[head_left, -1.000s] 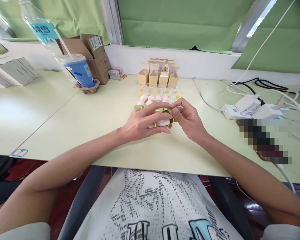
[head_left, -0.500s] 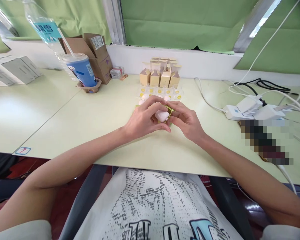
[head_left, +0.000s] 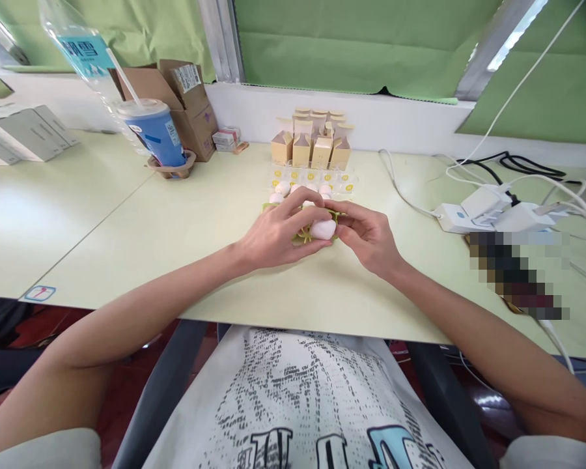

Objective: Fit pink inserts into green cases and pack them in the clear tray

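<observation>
A pale pinkish-white egg-shaped piece (head_left: 323,229) lies at the near right part of a yellow-green tray (head_left: 301,239). My left hand (head_left: 286,228) arches over the tray, its fingers curled round the piece from the left. At the right edge of the tray, my right hand (head_left: 366,233) has its thumb and index finger bent close together, gripping the rim beside the piece. Several more pale egg-shaped pieces (head_left: 282,189) sit in rows just beyond my fingers. My left hand covers much of the tray.
Behind the tray lies a clear plastic strip (head_left: 311,176) with yellow round stickers, then several small open boxes (head_left: 301,151). A blue cup (head_left: 156,140), a tilted bottle (head_left: 85,55) and a cardboard box (head_left: 195,120) stand left. A power strip (head_left: 461,219) and cables occupy the right.
The egg-shaped piece has shifted slightly right and down within the tray. My left fingers have spread a little, and more of the tray and the pieces behind shows.
</observation>
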{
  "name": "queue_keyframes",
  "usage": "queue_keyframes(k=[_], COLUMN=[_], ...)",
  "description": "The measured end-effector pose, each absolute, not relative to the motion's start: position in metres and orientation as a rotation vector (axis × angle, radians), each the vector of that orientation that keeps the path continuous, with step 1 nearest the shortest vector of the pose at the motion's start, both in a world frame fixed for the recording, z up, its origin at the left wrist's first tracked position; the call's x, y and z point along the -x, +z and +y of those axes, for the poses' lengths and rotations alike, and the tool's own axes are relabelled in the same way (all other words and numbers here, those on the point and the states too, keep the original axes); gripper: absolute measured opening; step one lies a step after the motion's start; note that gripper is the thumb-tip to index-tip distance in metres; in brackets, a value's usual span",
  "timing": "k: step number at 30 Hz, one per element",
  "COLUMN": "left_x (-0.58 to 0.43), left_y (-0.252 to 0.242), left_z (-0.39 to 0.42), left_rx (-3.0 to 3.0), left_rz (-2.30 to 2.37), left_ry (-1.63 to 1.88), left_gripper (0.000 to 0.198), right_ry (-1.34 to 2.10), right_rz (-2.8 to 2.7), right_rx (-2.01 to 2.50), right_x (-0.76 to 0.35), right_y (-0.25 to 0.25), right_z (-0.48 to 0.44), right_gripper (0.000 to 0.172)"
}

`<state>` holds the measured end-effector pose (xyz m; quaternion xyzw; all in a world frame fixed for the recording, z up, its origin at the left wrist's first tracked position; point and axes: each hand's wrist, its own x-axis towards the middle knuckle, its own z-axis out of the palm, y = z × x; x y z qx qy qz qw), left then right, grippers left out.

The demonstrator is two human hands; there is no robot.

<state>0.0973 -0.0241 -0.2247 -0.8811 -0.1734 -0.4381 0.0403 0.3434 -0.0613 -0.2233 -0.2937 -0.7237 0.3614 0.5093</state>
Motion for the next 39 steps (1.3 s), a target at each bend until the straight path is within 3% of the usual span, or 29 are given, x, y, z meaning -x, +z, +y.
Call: queue_keyframes(k=[19, 35, 39], left_x=[-0.117, -0.107, -0.107], left_y=[-0.222, -0.227, -0.225], left_z=[-0.035, -0.021, -0.017], left_rx=[2.43, 2.447, 2.534], left_rz=[-0.34, -0.349, -0.386], left_ry=[-1.589, -1.382, -1.423], left_gripper=[0.028, 0.012, 0.02], right_ry=[0.705, 0.778, 0.789], right_rz=[-1.626, -1.593, -1.611], right_rx=[0.798, 0.836, 0.81], right_x=[-0.327, -0.326, -0.33], right_y=[-0.209, -0.209, -0.209], right_z=[-0.09, -0.084, -0.084], right_gripper=[0.038, 0.033, 0.034])
